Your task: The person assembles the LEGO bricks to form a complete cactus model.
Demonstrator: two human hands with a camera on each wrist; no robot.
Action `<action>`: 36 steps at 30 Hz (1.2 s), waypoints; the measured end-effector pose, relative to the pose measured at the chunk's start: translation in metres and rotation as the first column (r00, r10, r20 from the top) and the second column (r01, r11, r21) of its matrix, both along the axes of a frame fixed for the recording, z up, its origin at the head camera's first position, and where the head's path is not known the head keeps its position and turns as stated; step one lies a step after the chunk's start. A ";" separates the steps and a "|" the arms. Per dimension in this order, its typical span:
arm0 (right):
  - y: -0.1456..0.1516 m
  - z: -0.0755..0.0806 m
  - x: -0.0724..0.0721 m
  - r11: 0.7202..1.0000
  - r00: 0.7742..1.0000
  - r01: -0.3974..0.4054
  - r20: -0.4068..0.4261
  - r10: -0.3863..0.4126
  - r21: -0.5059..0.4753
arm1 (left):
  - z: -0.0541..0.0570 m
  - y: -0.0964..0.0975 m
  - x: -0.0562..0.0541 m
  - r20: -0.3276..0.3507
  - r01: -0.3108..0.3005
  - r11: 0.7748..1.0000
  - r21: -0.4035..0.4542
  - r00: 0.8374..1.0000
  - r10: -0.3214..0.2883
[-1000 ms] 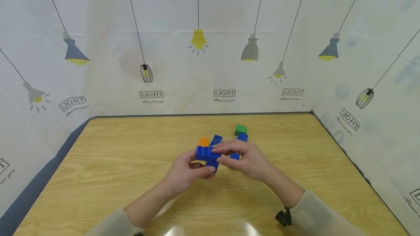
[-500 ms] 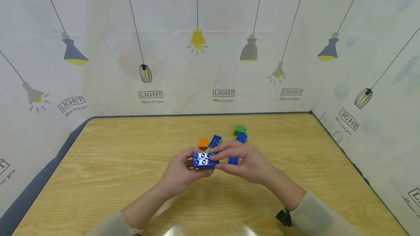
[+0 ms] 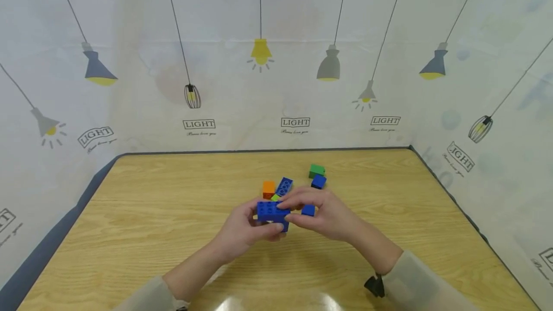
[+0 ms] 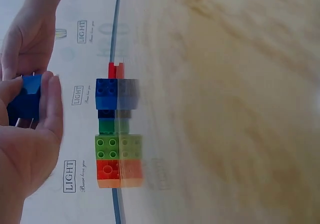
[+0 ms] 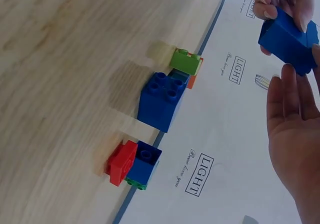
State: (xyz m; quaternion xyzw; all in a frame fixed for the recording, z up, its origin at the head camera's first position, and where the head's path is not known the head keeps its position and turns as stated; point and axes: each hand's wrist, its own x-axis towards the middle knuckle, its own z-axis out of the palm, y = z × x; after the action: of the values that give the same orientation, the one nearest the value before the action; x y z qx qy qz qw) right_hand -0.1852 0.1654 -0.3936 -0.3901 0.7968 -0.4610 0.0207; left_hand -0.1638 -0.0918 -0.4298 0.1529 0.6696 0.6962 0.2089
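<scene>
Both hands meet over the middle of the table around two blue toy building bricks. My left hand (image 3: 242, 227) grips the lower blue brick (image 3: 284, 226), thumb across its near side. On top of it lies the longer blue brick (image 3: 270, 211), studs up and turned crosswise. The right hand (image 3: 326, 212) pinches this upper brick's right end between thumb and fingers, covering part of its studs. Seen from the right wrist, the blue pair (image 5: 287, 41) is close together between the two hands. In the left wrist view, fingers hide much of the blue brick (image 4: 31, 96).
Behind the hands, an orange brick (image 3: 269, 189), an upturned blue brick (image 3: 284, 186) and a lime brick (image 3: 275, 197) lie grouped. Farther right are green (image 3: 317, 171) and blue (image 3: 318, 181) bricks, with another blue one (image 3: 308, 210) nearer. A red brick (image 5: 121, 163) shows from the right wrist.
The held blue bricks came down slightly and tipped studs toward the head camera, then tilted partly back, showing the lower brick again. Both hands keep their hold.
</scene>
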 end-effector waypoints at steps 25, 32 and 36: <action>0.000 -0.014 -0.003 0.991 0.996 0.028 0.080 -0.039 0.128 | -0.003 -0.012 -0.008 -0.132 -0.069 0.961 -0.268 0.991 0.034; -0.002 -0.016 -0.004 0.986 0.998 0.036 0.052 -0.045 0.160 | -0.003 -0.014 -0.010 -0.166 -0.063 0.952 -0.300 0.986 0.013; -0.003 -0.016 -0.004 0.985 0.996 0.050 0.063 -0.061 0.166 | -0.005 -0.014 -0.010 -0.169 -0.083 0.949 -0.303 0.985 0.033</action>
State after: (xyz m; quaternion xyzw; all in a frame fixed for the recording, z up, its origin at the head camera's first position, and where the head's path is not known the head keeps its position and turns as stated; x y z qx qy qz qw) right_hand -0.1889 0.1624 -0.4098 -0.3487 0.8415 -0.4071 0.0672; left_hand -0.1742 -0.1057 -0.4343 0.1546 0.7892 0.5739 0.1546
